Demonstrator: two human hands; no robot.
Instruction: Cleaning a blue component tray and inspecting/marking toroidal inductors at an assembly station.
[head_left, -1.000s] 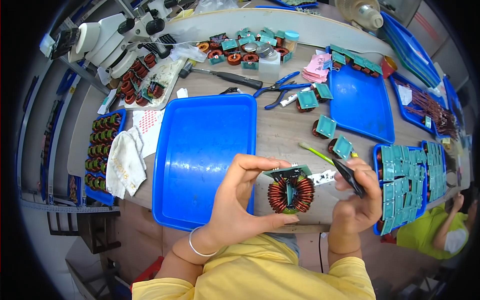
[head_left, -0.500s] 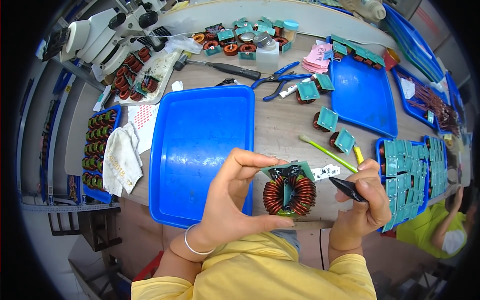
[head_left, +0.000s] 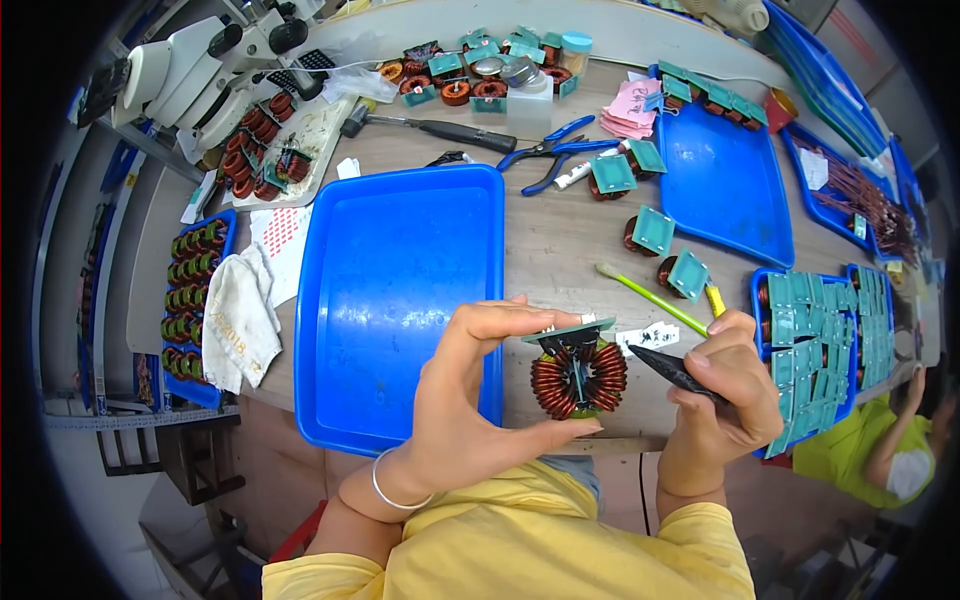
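Observation:
A toroidal coil (head_left: pixel 609 378) of copper wire, with a green circuit board on its top end, is held upright between the thumb and fingers of my left hand (head_left: pixel 465 385). Black material shows between the board and the windings. My right hand (head_left: pixel 728 385) pinches a black pointed tool (head_left: pixel 672 368), its tip just right of the coil and apart from it. What kind of tool it is I cannot make out. A small white label strip (head_left: pixel 650 338) lies on the table behind the tool's tip.
An empty-looking blue tray (head_left: pixel 400 290) sits left of my hands. Beyond lie a green brush (head_left: pixel 650 298), blue-handled pliers (head_left: pixel 552 152), a hammer (head_left: pixel 440 128) and several board-topped coils (head_left: pixel 652 230). Trays of coils (head_left: pixel 808 350) stand at right, near another person's arm (head_left: pixel 895 445). A white cloth (head_left: pixel 240 320) lies left.
My left hand has turned and tilted the coil a little, so its board shows more edge-on. The black tool's tip has shifted slightly left and up, toward the coil.

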